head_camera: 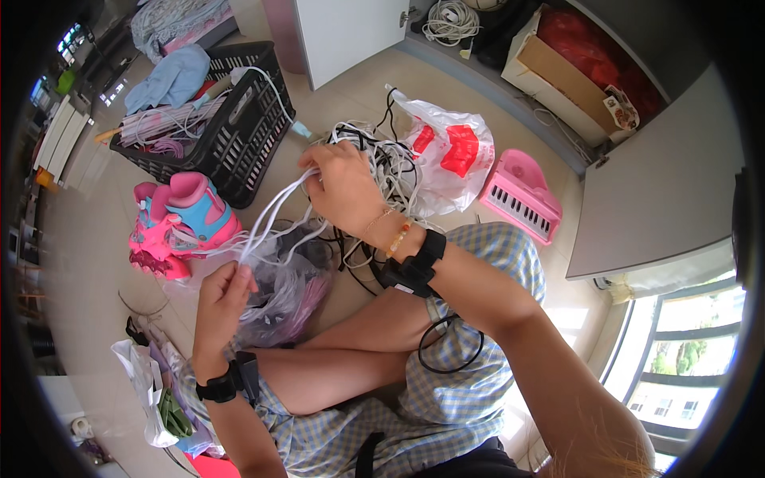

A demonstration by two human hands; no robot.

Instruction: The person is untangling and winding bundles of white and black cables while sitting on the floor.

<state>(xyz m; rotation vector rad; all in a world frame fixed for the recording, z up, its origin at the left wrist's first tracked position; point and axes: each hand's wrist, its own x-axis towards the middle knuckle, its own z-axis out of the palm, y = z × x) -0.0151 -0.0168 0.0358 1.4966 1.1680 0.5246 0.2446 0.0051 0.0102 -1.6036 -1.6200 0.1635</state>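
Observation:
Between my hands runs a bundle of white cables (272,209). My left hand (226,299) pinches the bundle at its lower end, thumb against fingers. The upper end is in the fingers of my right hand (343,188), which is above the floor beside a tangled heap of white and black cables (391,173). Below the bundle, near my crossed legs, lies a clear plastic bag (281,299) with cables and something pink in it. A white plastic bag with red print (457,152) touches the heap's right side. A black cable loop (451,352) rests on my checked clothing.
A black plastic basket (254,128) holds cables and a blue cloth. Pink and blue roller skates (194,215) stand below it. A pink toy piano (523,194) is near an open cabinet door (657,173). The cabinet holds a coiled white cable (451,23) and a box (556,89).

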